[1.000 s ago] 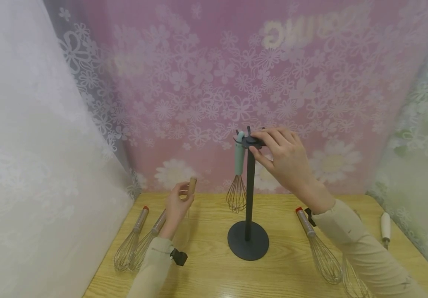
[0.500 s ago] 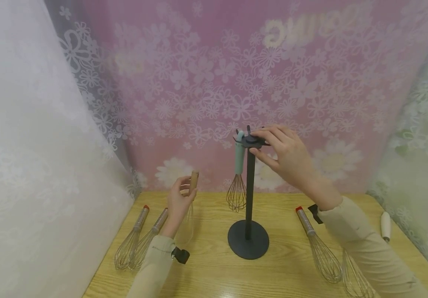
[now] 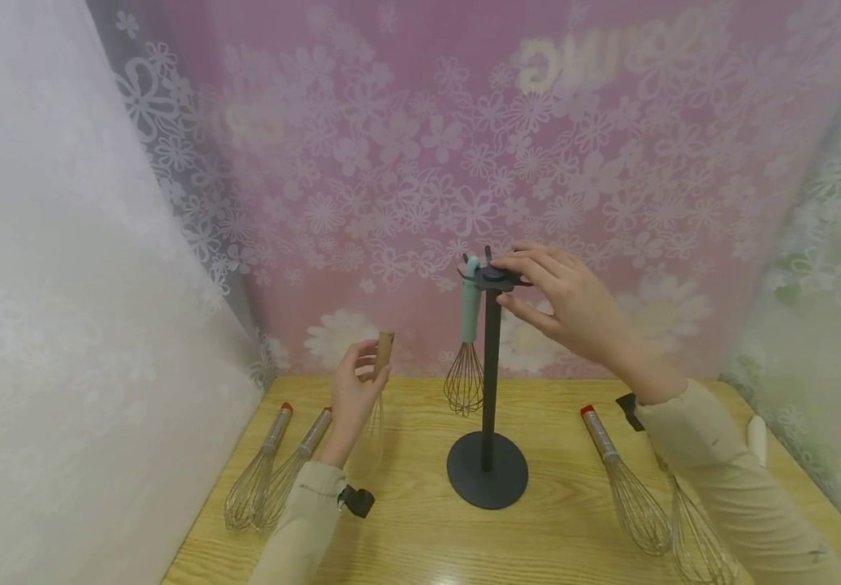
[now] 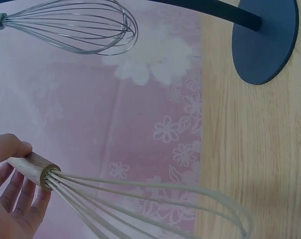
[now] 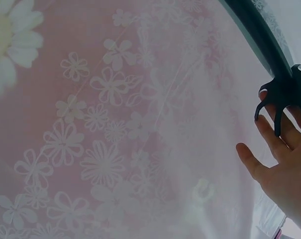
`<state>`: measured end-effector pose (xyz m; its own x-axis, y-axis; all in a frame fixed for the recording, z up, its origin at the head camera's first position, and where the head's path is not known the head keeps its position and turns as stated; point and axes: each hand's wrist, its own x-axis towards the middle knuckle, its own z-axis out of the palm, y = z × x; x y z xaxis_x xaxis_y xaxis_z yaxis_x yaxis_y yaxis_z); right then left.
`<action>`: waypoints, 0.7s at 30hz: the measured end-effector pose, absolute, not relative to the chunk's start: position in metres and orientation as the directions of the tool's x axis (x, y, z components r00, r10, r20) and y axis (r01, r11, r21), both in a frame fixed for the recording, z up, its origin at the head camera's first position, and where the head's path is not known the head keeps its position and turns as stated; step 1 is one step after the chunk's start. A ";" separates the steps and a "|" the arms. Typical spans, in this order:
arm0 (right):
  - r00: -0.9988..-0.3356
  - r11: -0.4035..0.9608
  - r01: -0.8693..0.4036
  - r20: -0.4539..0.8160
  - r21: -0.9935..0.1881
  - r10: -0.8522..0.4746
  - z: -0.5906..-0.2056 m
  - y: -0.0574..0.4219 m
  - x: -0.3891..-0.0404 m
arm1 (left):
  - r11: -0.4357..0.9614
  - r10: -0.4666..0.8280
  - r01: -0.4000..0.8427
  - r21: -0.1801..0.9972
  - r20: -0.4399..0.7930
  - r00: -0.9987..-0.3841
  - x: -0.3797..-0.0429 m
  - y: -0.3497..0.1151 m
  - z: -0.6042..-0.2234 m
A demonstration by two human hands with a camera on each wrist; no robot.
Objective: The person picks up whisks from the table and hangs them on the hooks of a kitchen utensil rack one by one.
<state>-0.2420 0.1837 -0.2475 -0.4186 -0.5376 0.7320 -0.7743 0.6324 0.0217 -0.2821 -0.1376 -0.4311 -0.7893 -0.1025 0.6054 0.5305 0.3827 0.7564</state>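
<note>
Wood-grain bench point(image 3: 420, 540), pink floral cloth point(image 3: 391, 203); left hand point(image 3: 354, 398) holding wooden-handled whisk point(image 3: 385, 349), aloft left of black stand point(image 3: 491, 374); right hand point(image 3: 574, 305) loosely spread at its hooked top point(image 3: 493, 276); risk: whisk possibly slipping, should left grip loosen

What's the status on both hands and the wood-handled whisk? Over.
Left hand holds wood-handled whisk by its handle, wires down. Right hand at top of stand. Green whisk hangs on stand's left side, possibly in the way.
</note>
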 end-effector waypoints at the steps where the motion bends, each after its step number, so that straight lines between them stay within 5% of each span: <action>1: -0.418 0.627 -0.779 0.727 0.022 -0.544 -0.247 0.184 -0.242 | 0.382 -0.101 0.534 0.755 0.608 -0.787 -0.282 -0.137 -0.430; 21: -0.420 0.576 -0.817 0.697 -0.013 -0.581 -0.244 0.193 -0.247 | 0.324 -0.102 0.616 0.718 0.674 -0.732 -0.256 -0.110 -0.385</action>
<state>-0.2474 0.1925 -0.2441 -0.4203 -0.5805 0.6974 -0.8171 0.5764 -0.0127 -0.2562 -0.1101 -0.3850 -0.7319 -0.1016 0.6738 0.6160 0.3242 0.7180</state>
